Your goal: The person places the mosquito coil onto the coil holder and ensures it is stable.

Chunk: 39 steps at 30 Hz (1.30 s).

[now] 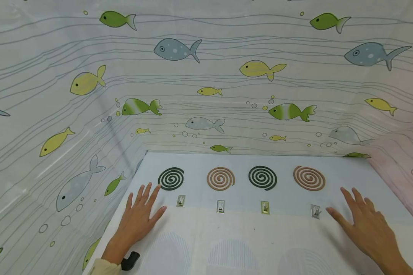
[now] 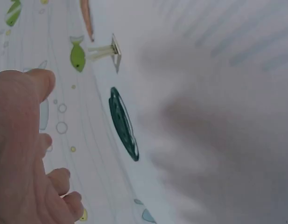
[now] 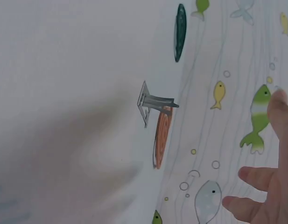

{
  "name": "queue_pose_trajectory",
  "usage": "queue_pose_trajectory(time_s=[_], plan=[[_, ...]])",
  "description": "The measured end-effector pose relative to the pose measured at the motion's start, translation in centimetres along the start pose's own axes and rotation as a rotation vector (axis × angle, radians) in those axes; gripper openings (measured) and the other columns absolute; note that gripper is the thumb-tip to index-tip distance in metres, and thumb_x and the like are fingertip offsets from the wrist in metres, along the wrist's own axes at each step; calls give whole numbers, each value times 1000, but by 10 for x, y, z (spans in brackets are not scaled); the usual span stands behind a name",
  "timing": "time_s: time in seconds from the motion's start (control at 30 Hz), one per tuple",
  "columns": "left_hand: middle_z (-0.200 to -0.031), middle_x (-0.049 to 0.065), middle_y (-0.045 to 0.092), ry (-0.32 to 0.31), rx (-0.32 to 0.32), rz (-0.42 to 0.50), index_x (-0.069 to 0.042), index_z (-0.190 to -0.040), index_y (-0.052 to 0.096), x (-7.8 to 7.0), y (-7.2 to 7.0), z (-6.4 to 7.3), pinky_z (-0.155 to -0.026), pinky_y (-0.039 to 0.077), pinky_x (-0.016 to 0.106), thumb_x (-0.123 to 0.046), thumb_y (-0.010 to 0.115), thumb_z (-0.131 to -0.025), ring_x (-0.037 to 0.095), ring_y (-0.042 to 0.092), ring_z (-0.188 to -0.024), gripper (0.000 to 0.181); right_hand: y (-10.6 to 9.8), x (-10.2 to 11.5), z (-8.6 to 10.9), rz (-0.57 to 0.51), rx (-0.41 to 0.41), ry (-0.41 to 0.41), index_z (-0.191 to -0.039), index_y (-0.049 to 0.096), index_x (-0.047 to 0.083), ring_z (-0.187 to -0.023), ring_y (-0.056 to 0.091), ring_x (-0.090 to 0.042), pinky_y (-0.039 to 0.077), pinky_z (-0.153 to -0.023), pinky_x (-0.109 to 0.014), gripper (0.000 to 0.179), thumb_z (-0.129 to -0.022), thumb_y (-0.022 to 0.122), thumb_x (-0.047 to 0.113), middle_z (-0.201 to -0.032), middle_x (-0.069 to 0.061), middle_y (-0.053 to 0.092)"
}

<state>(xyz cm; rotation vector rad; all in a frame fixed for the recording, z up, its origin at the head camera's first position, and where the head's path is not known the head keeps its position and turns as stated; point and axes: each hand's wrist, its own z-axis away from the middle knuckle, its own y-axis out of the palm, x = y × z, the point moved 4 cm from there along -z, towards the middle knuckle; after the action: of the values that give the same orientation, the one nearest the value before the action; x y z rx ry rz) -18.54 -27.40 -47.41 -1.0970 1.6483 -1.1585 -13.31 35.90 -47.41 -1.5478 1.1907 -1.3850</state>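
A row of mosquito coils lies along the back of the white table: a dark green coil (image 1: 171, 178) at far left, a brown coil (image 1: 220, 178), a second dark green coil (image 1: 262, 177) and a second brown coil (image 1: 309, 178) at far right. In front of each is a small metal coil stand (image 1: 180, 201) with upright prongs. My left hand (image 1: 135, 219), fingers spread, holds nothing and is nearest the left green coil. On the other side, my right hand (image 1: 368, 225) is spread too, its thumb beside the rightmost stand (image 1: 315, 211). Both hands cast shadows on the tabletop.
Between the end stands are a silver-coloured stand (image 1: 220, 206) and a gold-coloured stand (image 1: 265, 207). Fish-printed sheeting (image 1: 234, 110) rises behind the table and along both sides. Pale striped arches (image 1: 233, 252) mark the table's near part. A black band (image 1: 130, 261) circles my left wrist.
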Motion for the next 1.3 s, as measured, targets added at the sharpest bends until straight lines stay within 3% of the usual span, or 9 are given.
queue_pose_trajectory(time_s=[0.13,0.23,0.33,0.4,0.47,0.63,0.77,1.07,1.3], plan=[[-164,23,29,-20,36,122,-10,-162,31,-1,2,-3,-116,13,69,-46,60,-103,46,21,-151,75,0,0,-3,-54,20,45,-162,22,4,-131,31,-66,34,-76,-83,83,-104,51,55,-165,-31,9],[-162,23,32,-40,45,192,-5,-158,36,-1,3,-6,-115,18,68,-40,61,-104,45,25,-150,69,1,2,-3,-93,-31,46,-154,38,-1,-123,44,-62,37,-80,-78,72,-105,54,50,-159,-33,28],[-159,24,37,-62,28,262,-2,-154,42,0,3,-10,-113,28,66,-34,62,-104,46,35,-145,62,0,5,-1,-115,-97,36,-143,52,-1,-99,60,-49,46,-69,-63,60,-104,58,45,-134,-35,56],[-156,25,42,-81,15,315,-1,-151,45,1,3,-12,-111,34,64,-30,63,-104,46,41,-142,58,1,7,0,-127,-115,42,-138,58,0,-84,62,-40,46,-60,-54,55,-104,60,43,-116,-34,65],[-153,25,46,-101,5,366,-1,-148,48,2,3,-13,-109,38,62,-27,64,-104,45,45,-139,54,2,8,0,-141,-110,57,-135,61,1,-79,62,-36,45,-57,-51,53,-104,59,43,-107,-34,67],[-142,19,58,-140,-15,445,-3,-140,56,3,5,-15,-105,44,59,-24,66,-103,40,52,-134,44,9,12,0,-189,-88,73,-134,63,1,-79,67,-38,48,-59,-54,49,-105,58,41,-108,-34,68],[-132,16,65,-161,-18,505,-4,-133,60,2,10,-18,-97,50,55,-22,69,-100,36,60,-124,38,14,19,1,-220,-106,56,-130,67,2,-76,68,-35,49,-59,-48,43,-105,59,37,-107,-30,70],[-118,7,69,-222,78,677,-12,-127,64,-4,26,-20,-89,54,38,-22,78,-94,21,64,-109,38,21,34,0,-297,-132,15,-127,69,4,-76,68,-28,49,-60,-38,36,-105,61,31,-106,-25,72],[-113,4,70,-214,105,748,-13,-125,65,-8,32,-23,-84,52,31,-19,82,-90,16,65,-101,39,23,40,0,-316,-136,19,-125,70,5,-87,68,-32,50,-60,-28,35,-105,61,32,-106,-19,73]])
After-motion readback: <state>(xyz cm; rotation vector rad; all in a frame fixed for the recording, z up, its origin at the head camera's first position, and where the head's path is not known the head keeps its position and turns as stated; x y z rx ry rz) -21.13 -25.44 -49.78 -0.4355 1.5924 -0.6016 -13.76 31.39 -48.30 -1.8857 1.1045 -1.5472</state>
